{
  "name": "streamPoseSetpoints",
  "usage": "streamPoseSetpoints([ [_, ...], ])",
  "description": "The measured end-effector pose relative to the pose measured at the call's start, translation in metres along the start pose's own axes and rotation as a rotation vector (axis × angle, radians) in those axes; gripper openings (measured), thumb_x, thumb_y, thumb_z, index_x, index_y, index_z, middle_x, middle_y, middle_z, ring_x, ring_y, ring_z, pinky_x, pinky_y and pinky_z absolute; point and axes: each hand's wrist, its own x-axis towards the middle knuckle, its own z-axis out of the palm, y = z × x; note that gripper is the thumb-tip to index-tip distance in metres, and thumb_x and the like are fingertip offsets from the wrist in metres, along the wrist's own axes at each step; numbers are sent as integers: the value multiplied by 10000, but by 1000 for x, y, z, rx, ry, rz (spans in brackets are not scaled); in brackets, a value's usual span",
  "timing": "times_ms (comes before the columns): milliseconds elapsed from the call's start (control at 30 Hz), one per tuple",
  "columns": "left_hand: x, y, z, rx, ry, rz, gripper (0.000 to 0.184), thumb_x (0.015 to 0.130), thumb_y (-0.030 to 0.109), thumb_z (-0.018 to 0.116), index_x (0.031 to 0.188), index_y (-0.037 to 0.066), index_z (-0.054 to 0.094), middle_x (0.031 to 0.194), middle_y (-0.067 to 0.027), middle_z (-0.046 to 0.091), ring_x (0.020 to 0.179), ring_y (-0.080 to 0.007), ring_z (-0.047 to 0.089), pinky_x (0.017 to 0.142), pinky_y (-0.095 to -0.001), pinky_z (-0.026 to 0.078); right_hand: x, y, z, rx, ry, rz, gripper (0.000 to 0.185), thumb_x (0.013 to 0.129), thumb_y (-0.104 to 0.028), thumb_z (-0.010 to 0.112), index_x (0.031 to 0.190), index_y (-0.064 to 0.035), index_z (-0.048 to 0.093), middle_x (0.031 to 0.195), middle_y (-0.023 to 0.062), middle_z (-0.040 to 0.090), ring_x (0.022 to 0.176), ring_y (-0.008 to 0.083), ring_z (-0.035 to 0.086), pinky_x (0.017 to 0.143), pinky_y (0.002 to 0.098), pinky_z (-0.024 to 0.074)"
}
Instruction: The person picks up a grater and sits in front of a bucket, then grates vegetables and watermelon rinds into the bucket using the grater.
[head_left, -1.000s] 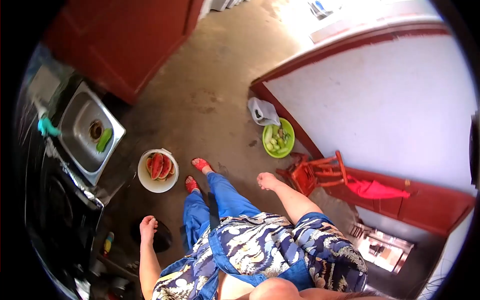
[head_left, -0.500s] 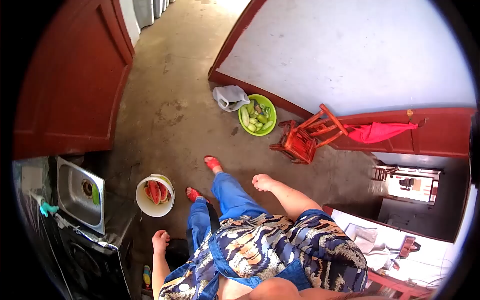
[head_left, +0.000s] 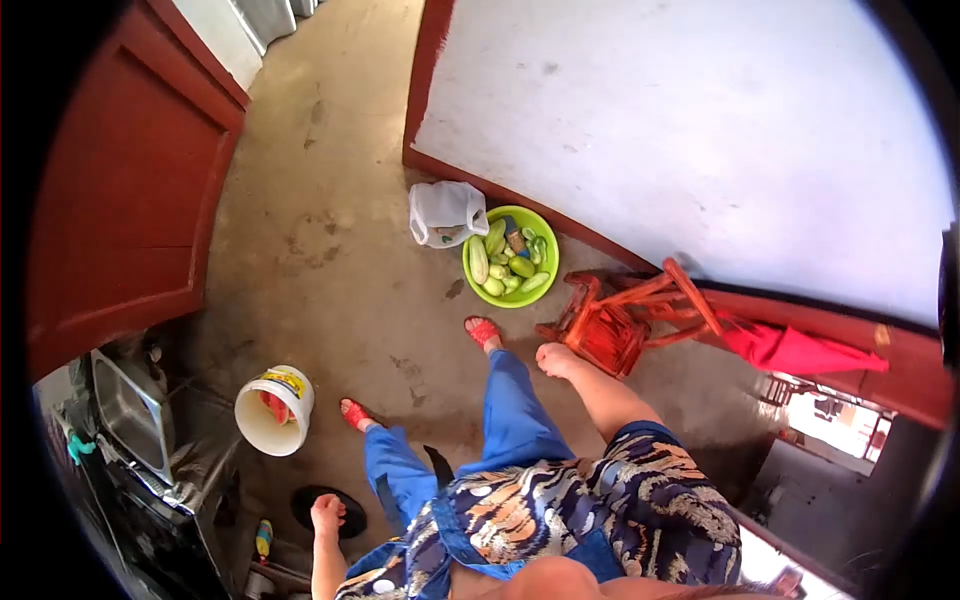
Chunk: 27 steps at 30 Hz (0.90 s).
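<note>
**Lettering check: nothing legible**

White bucket [head_left: 260, 434]: yellow label [head_left: 284, 379] near the rim bears dark marks, possibly lettering; from where I stand, the wording cannot be made out. Small yellow container [head_left: 264, 539]: blue and red markings, too small to read as text or brand.

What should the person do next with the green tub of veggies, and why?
Probably bend and reach the right hand down toward the green basin: it stands on the floor just ahead of the right foot, vegetables inside, and that hand seems to hold nothing.
</note>
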Motion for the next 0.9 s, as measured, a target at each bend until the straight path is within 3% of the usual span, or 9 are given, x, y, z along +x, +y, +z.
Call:
streamPoseSetpoints([
  [133, 49, -46, 96, 453, -76, 132, 187, 723, 183, 614, 830, 30, 608, 669, -104, 608, 602, -206, 590, 548, -343, 475, 116, 128, -37, 330, 108, -368, 132, 764, -67, 502, 868, -41, 580, 706, 34, 566, 599, 146, 538, 537, 291, 449],
  [200, 38, 22, 137, 669, -90, 134, 275, 743, 286, 557, 848, 36, 603, 770, -165, 616, 739, -299, 598, 655, -408, 471, 120, 131, -61, 151, 178, -281, 96, 840, -85, 457, 861, -52, 545, 631, 2, 500, 527, 114, 482, 457, 268, 409],
  [233, 52, 17, 145, 623, -32, 225, 286, 746, 298, 531, 852, 43, 601, 819, -175, 611, 799, -320, 586, 677, -434, 456, 119, 137, -63, 63, 172, -298, 106, 802, -130, 495, 796, -50, 564, 727, 98, 585, 708, 213, 555, 632, 337, 439],
  [267, 50, 37, 151, 613, 22, 202, 284, 736, 292, 536, 862, 45, 598, 850, -177, 608, 829, -345, 571, 696, -445, 447, 115, 146, -68, 104, 31, -161, 110, 845, -129, 450, 814, -64, 533, 617, 66, 526, 541, 175, 502, 473, 302, 393],
  [300, 62, 40, 153, 632, 70, 192, 285, 733, 297, 542, 877, 58, 596, 881, -165, 609, 849, -343, 567, 721, -433, 457, 112, 154, -73, 126, -102, -18, 124, 889, -127, 405, 831, -77, 502, 508, 33, 467, 373, 136, 449, 314, 267, 347],
  [400, 112, 50, 146, 724, 225, 82, 252, 716, 261, 554, 874, 64, 565, 911, -138, 602, 886, -314, 564, 771, -420, 461, 91, 150, -69, 231, -218, 293, 80, 862, -107, 473, 911, -54, 506, 732, 86, 578, 522, 167, 564, 400, 296, 447],
  [600, 242, 48, 85, 770, 683, -84, 375, 724, 274, 620, 1030, 88, 506, 1019, -119, 541, 985, -284, 516, 780, -430, 455, 120, 170, -41, 107, -232, 370, 165, 817, -79, 505, 979, -45, 514, 779, 100, 599, 600, 182, 592, 476, 294, 476],
  [700, 291, 34, 63, 846, 874, 30, 344, 733, 248, 609, 1021, 85, 515, 977, -120, 568, 949, -284, 539, 766, -430, 451, 166, 225, -36, 612, -453, 364, 218, 789, -121, 555, 988, -46, 509, 768, 106, 599, 589, 200, 601, 479, 298, 490],
  [900, 344, 23, 54, 958, 1046, 95, 190, 744, 214, 599, 889, 96, 570, 856, -90, 610, 876, -252, 574, 717, -428, 452, 161, 163, 5, 166, -216, 439, 171, 773, -113, 585, 928, -58, 537, 735, 67, 581, 591, 172, 582, 489, 288, 493],
])
